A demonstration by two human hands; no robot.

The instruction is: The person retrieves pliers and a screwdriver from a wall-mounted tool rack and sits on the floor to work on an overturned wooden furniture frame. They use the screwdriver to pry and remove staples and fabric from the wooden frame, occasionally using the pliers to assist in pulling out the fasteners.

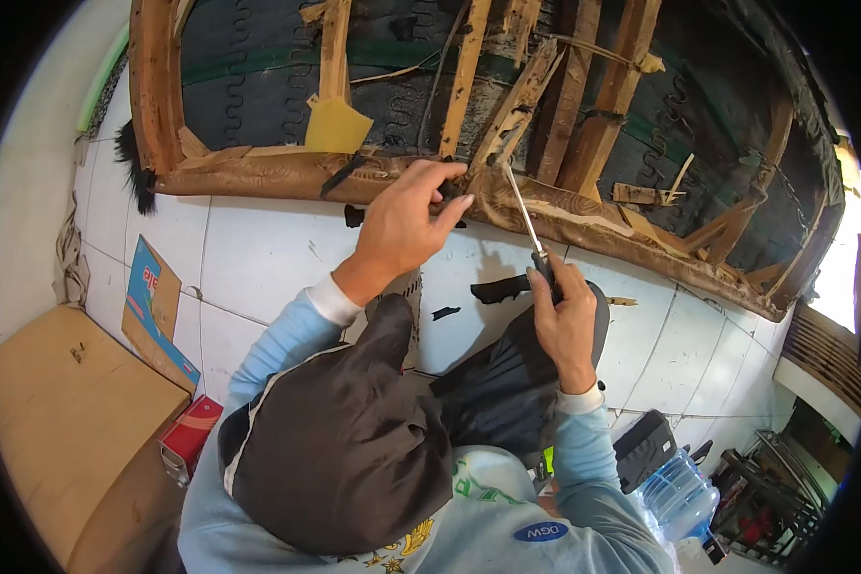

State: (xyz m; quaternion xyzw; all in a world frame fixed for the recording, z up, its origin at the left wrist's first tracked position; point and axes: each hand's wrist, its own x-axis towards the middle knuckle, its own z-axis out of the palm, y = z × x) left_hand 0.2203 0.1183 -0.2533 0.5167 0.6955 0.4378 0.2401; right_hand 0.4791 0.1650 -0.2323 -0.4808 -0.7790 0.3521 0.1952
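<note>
An upturned sofa frame lies ahead of me, with brown upholstery wrapped over its near wooden rail. In my right hand is a screwdriver with a dark handle. Its metal shaft slants up and left, and the tip meets the rail near the foot of a splintered wooden brace. Left of that tip, my left hand is bent against the rail, thumb and forefinger curled round a dark patch I cannot make out. A strip of black fabric hangs over the rail beside it.
Yellow foam sits on a frame brace. Black scraps lie on the white tiles. To the left are a cardboard sheet and a red box; at lower right, a clear plastic water bottle.
</note>
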